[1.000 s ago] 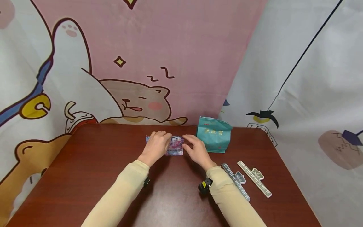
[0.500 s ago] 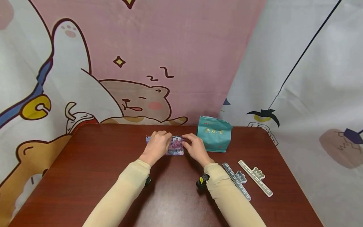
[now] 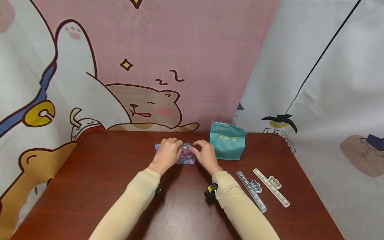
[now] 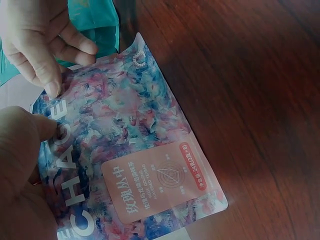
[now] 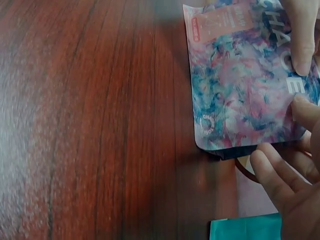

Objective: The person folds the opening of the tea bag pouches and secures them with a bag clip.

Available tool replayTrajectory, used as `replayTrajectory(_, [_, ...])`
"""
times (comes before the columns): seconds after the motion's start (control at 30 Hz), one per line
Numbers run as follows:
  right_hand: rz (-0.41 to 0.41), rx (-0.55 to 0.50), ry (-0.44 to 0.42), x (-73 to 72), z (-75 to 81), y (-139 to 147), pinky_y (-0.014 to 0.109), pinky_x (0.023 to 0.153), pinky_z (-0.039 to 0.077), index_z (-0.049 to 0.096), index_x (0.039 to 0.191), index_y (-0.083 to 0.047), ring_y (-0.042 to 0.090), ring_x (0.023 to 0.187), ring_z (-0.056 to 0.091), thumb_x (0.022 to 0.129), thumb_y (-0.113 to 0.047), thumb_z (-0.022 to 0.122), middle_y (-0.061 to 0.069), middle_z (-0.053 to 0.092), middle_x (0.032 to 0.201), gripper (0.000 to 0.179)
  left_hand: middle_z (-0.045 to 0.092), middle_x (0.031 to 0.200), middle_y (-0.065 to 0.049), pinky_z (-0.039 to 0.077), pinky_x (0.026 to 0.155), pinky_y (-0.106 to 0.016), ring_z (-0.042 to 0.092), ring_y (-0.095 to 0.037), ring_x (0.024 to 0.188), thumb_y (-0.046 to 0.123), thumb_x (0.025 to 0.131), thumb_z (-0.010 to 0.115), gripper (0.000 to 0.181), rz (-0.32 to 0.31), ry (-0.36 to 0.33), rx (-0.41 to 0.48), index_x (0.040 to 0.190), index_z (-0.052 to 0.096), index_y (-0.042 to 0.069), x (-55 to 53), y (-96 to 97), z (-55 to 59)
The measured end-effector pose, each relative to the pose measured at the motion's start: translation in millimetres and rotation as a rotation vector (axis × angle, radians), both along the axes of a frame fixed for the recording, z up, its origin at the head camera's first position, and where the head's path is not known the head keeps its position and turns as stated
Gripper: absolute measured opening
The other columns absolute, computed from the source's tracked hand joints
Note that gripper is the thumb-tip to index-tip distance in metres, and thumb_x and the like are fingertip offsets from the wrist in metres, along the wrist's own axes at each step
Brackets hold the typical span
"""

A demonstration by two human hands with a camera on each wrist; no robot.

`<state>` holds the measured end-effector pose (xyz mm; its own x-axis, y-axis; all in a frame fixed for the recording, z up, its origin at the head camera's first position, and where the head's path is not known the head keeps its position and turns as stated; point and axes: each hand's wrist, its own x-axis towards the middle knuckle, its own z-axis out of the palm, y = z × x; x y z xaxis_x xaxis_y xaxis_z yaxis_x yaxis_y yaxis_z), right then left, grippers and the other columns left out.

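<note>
A tea pouch [image 4: 125,95], printed in blue and pink with white CHAGEE lettering and a pink label, is upright near the table's back edge in the head view. My left hand [image 3: 166,154] grips its upper edge around the middle, thumb on the printed front and fingers behind. At the right part of the same edge, my right hand [image 3: 207,156] pinches the pouch. The right thumb presses beside the last letter in the right wrist view, while the other fingers [image 5: 272,172] reach behind. Both hands cover parts of the pouch's upper edge.
A teal pouch [image 3: 227,143] with gold characters stands just right of my right hand. Two long sealing clips, a grey one [image 3: 251,191] and a cream one [image 3: 271,187], lie on the brown table [image 3: 99,180] near my right forearm. A cartoon-printed cloth [image 3: 210,60] hangs behind.
My right hand has shifted slightly left along the pouch's upper edge, closer to my left hand, and its thumb has come over the lettering. The left hand keeps its grip.
</note>
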<state>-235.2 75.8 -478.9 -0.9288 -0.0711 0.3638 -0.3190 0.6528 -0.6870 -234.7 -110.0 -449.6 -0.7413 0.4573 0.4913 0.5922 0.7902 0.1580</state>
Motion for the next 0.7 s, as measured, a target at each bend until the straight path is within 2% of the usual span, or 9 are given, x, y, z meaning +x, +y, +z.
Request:
replayTrajectory(0.1, [-0.02,-0.001,0.001,-0.4,-0.7,-2.0,0.04,0.07,0.056,0.076,0.098,-0.004,0.023,0.077,0.067,0.092,-0.022,0.08,0.01,0.072,0.093,0.019,0.069,0.084,-0.009,0.053,0.081,-0.048,0.067,-0.029,0.082,0.011,0.099,0.069,0.008,0.001,0.004,-0.005,0.093,0.071,0.006,-0.1,0.2,-0.5])
replayTrajectory(0.23, [-0.038,-0.003,-0.006,-0.5,-1.5,-3.9,0.038,0.067,0.055,0.075,0.097,-0.005,0.02,0.074,0.065,0.092,-0.022,0.08,0.01,0.071,0.092,0.018,0.069,0.085,-0.008,0.053,0.08,-0.048,0.067,-0.029,0.082,0.012,0.099,0.07,0.008,-0.001,0.014,-0.003,0.094,0.072,0.006,0.0,0.1,-0.2])
replayTrajectory(0.43, [-0.069,0.003,-0.016,-0.5,-1.7,-4.9,0.04,0.07,0.057,0.075,0.097,-0.005,0.022,0.077,0.067,0.093,-0.021,0.08,0.01,0.072,0.093,0.018,0.069,0.086,-0.009,0.053,0.081,-0.048,0.066,-0.029,0.083,0.012,0.099,0.069,0.008,-0.006,0.005,-0.007,0.095,0.072,0.005,-0.9,0.9,0.2])
replayTrajectory(0.7, [-0.059,0.025,0.014,-1.9,-1.8,-5.6,0.043,0.075,0.058,0.075,0.095,-0.005,0.027,0.084,0.071,0.093,-0.019,0.079,0.011,0.074,0.093,0.015,0.07,0.087,-0.009,0.052,0.081,-0.048,0.067,-0.029,0.083,0.011,0.099,0.069,0.007,-0.005,-0.019,0.002,0.097,0.072,0.006,-0.9,-0.2,0.5])
